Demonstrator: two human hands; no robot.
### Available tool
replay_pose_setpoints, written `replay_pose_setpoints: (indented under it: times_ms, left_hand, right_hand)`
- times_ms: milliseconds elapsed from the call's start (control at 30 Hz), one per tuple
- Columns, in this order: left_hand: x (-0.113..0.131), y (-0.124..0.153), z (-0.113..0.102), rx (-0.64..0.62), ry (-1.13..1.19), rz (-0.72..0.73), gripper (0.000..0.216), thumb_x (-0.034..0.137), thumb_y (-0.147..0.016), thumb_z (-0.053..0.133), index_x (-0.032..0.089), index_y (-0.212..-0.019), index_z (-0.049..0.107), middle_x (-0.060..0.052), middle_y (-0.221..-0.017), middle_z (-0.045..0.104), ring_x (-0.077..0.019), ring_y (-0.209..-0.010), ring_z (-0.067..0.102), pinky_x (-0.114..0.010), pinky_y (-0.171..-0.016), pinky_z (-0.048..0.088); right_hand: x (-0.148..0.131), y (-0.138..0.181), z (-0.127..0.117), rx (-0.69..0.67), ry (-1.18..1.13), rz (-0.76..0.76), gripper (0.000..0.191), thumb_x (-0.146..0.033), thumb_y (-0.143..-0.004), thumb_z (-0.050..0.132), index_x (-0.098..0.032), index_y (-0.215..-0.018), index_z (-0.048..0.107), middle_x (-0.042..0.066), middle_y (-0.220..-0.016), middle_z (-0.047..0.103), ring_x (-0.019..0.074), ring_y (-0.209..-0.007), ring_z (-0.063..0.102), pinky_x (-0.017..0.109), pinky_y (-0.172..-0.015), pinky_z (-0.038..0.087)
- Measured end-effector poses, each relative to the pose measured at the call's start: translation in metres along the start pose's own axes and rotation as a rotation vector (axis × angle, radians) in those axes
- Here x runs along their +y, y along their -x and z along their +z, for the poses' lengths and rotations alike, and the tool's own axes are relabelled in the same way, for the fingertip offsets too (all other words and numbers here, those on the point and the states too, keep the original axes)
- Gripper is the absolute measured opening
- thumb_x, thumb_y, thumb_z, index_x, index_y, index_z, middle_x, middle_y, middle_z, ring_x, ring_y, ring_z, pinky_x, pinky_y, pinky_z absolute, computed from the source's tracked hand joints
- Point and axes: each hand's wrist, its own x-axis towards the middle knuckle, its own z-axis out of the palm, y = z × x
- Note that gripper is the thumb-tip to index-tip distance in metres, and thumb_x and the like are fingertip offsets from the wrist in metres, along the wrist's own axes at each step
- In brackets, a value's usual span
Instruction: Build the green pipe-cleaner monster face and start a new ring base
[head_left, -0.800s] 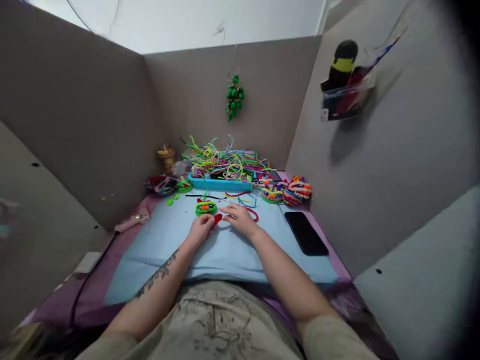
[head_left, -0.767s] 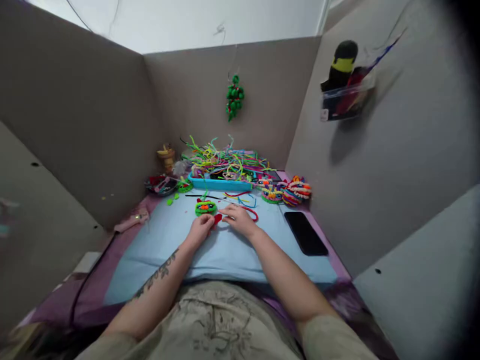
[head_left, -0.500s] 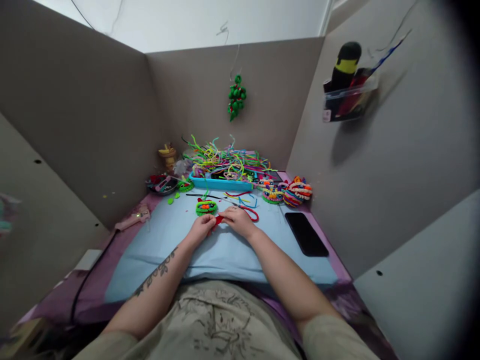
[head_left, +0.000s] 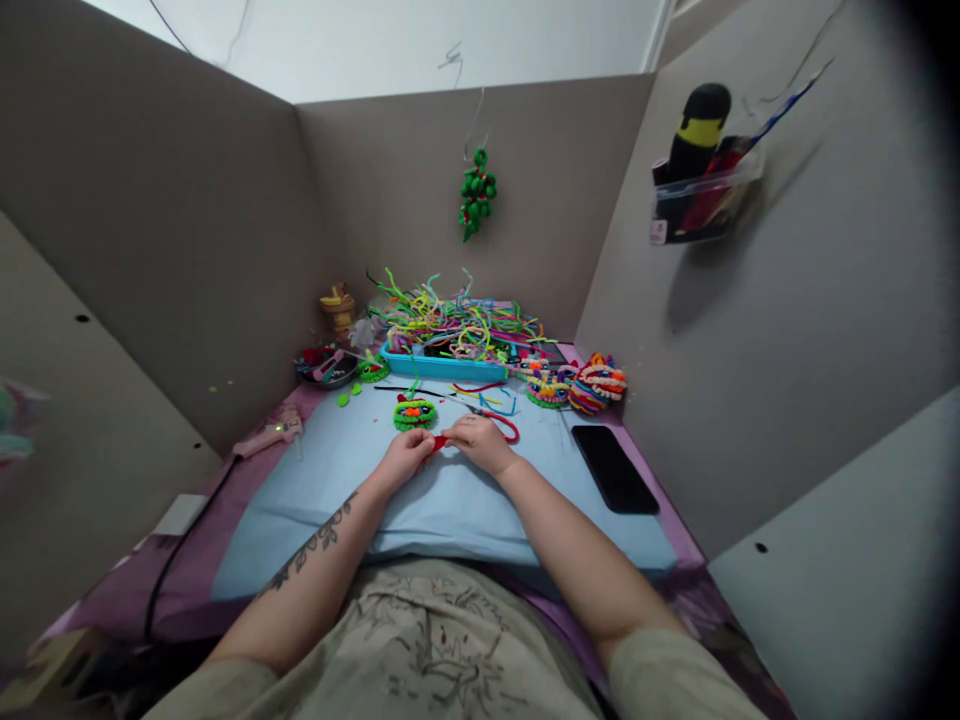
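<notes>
Pinching fuzzy red pipe cleaner (head_left: 439, 441), left hand (head_left: 406, 459), right hand (head_left: 484, 443)

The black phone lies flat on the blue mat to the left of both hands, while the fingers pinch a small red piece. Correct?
Not quite. The head view shows the black phone to the right of both hands, flat at the blue mat's right edge. The left hand and right hand do pinch the small red piece.

A dark tattoo (head_left: 315, 545) runs along the bare left forearm (short beige sleeves, printed beige shirt (head_left: 435, 640)).
</notes>
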Motion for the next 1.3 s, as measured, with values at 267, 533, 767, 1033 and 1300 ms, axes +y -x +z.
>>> replay_pose_setpoints:
  times_ms: [267, 533, 767, 1033, 1300]
  left_hand:
    - [-0.002, 0.0, 0.002, 0.036, -0.063, 0.032, 0.03, 0.046, -0.078, 0.05, 0.017, -0.069, 0.051, 0.006, -0.049, 0.046, -0.007, -0.037, 0.035, -0.021, -0.038, 0.024]
    - [0.0, 0.001, 0.002, 0.214, -0.249, 0.186, 0.021, 0.035, -0.079, 0.048, 0.019, -0.067, 0.053, 0.003, -0.054, 0.051, -0.0125, -0.052, 0.045, -0.023, -0.052, 0.034]
    - [0.004, 0.004, 0.006, 0.28, -0.404, 0.283, 0.018, 0.03, -0.08, 0.047, 0.02, -0.069, 0.057, -0.001, -0.066, 0.058, -0.0164, -0.064, 0.05, -0.026, -0.064, 0.036]
    - [0.002, 0.002, 0.013, 0.366, -0.486, 0.241, 0.017, 0.027, -0.081, 0.046, 0.02, -0.07, 0.058, -0.002, -0.064, 0.058, -0.0176, -0.063, 0.051, -0.027, -0.062, 0.036]
    - [-0.002, -0.004, 0.017, 0.405, -0.509, 0.204, 0.02, 0.027, -0.082, 0.044, 0.019, -0.07, 0.058, -0.002, -0.064, 0.058, -0.0168, -0.062, 0.051, -0.026, -0.062, 0.035]
  right_hand:
    - [-0.002, -0.002, -0.001, -0.025, -0.023, 0.055, 0.011, -0.02, -0.083, 0.062, -0.02, -0.087, 0.072, 0.006, -0.079, 0.071, 0.0175, -0.079, 0.063, 0.031, -0.078, 0.05]
    - [-0.013, -0.004, -0.005, -0.017, -0.032, 0.207, 0.022, -0.02, -0.081, 0.062, -0.018, -0.102, 0.068, 0.008, -0.094, 0.069, 0.0181, -0.087, 0.062, 0.031, -0.08, 0.049]
    - [-0.019, -0.008, -0.003, -0.024, -0.012, 0.313, 0.013, -0.016, -0.082, 0.059, -0.017, -0.074, 0.068, 0.003, -0.074, 0.069, 0.0141, -0.072, 0.062, 0.023, -0.067, 0.045]
    - [-0.023, -0.009, 0.009, 0.035, 0.125, 0.37, 0.016, -0.014, -0.083, 0.055, -0.017, -0.069, 0.062, 0.005, -0.073, 0.065, 0.0169, -0.072, 0.058, 0.026, -0.067, 0.042]
    - [-0.025, -0.01, 0.019, 0.056, 0.231, 0.389, 0.015, -0.014, -0.083, 0.052, -0.017, -0.071, 0.061, 0.008, -0.075, 0.063, 0.02, -0.075, 0.056, 0.03, -0.07, 0.042]
